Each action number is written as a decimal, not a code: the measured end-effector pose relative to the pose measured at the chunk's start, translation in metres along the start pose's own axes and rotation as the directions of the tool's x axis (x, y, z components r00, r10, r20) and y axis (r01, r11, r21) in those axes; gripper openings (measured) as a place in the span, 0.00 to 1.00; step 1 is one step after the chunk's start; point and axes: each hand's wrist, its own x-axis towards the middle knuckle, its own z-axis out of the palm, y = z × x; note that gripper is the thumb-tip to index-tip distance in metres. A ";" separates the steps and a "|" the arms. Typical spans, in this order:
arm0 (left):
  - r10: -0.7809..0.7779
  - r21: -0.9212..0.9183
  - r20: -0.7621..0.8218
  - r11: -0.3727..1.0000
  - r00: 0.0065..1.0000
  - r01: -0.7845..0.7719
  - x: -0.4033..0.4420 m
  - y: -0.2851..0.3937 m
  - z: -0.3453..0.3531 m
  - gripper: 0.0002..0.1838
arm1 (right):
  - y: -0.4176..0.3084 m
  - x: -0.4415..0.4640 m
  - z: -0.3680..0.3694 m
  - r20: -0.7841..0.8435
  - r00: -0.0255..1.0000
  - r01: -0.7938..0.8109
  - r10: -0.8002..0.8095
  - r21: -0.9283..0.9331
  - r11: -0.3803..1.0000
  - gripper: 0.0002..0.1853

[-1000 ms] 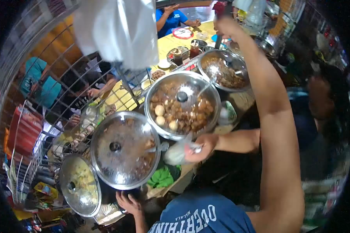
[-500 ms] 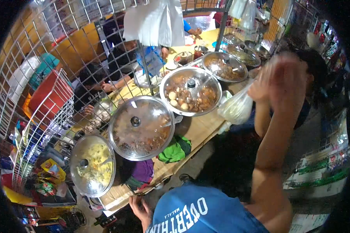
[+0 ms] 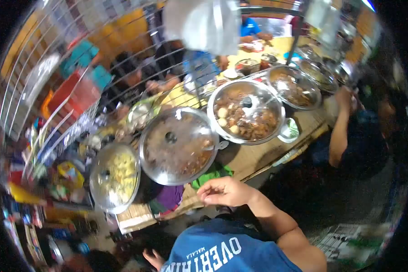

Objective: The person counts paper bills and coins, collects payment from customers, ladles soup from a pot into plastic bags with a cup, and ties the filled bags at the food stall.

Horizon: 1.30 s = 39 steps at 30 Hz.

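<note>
My right hand [image 3: 225, 191] hovers in front of the table edge, beside a green cloth [image 3: 211, 176]. Its fingers curl in toward the thumb, and I see nothing in them. Low in the view, my left hand [image 3: 153, 259] hangs next to my blue shirt, fingers apart and holding nothing. Closest to my right hand is a lidded pan of brown food [image 3: 179, 147]. Beyond it stands a lidded pan of stew with eggs [image 3: 245, 112]. A lidded pan of yellow food [image 3: 116, 177] stands at the left, and a purple cloth [image 3: 169, 198] lies near it.
Another lidded pan [image 3: 295, 88] stands farther back on the table [image 3: 254, 158]. A wire grid [image 3: 136, 59] rises along the far side, with white plastic bags [image 3: 203, 27] hanging from it. At the right is another person's arm [image 3: 340, 136]; more people sit behind the grid.
My right hand has come down from its raised position at the right to the table's front edge. The other person's clear bag no longer shows. The view has shifted, with some blur.
</note>
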 end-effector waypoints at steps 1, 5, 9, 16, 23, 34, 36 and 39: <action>-0.121 0.013 0.097 0.993 0.988 0.121 -0.004 0.007 -0.011 0.26 | 0.006 0.000 -0.003 0.016 1.000 -0.017 0.016 0.052 0.999 0.15; -0.375 0.050 0.149 0.927 0.915 0.372 -0.005 0.040 -0.034 0.28 | 0.002 0.005 0.015 0.101 0.989 -0.121 0.109 0.118 0.986 0.15; -0.514 -0.036 0.084 0.855 0.854 0.518 -0.031 0.016 -0.042 0.31 | 0.017 0.036 0.072 0.332 0.936 -0.131 0.116 0.021 0.991 0.15; -0.889 0.073 0.101 0.454 0.446 0.888 -0.056 -0.060 -0.056 0.25 | 0.060 0.099 0.220 0.428 0.833 -0.290 0.350 -0.201 0.936 0.16; -0.846 0.079 0.045 0.533 0.532 0.842 -0.034 -0.152 -0.053 0.31 | 0.092 0.152 0.362 0.513 0.793 -0.363 0.330 -0.038 0.931 0.17; -0.658 0.147 0.215 0.752 0.721 0.642 -0.025 -0.195 -0.030 0.24 | 0.093 0.194 0.366 0.531 0.765 -0.352 0.365 -0.129 0.927 0.12; -0.761 0.354 0.268 0.648 0.591 0.675 -0.066 -0.204 -0.018 0.27 | 0.084 0.194 0.372 0.444 0.791 -0.403 0.420 -0.137 0.905 0.11; -0.926 -0.076 0.024 0.373 0.376 0.925 -0.033 -0.139 -0.059 0.29 | 0.107 0.189 0.360 0.498 0.817 -0.319 0.292 -0.034 0.947 0.12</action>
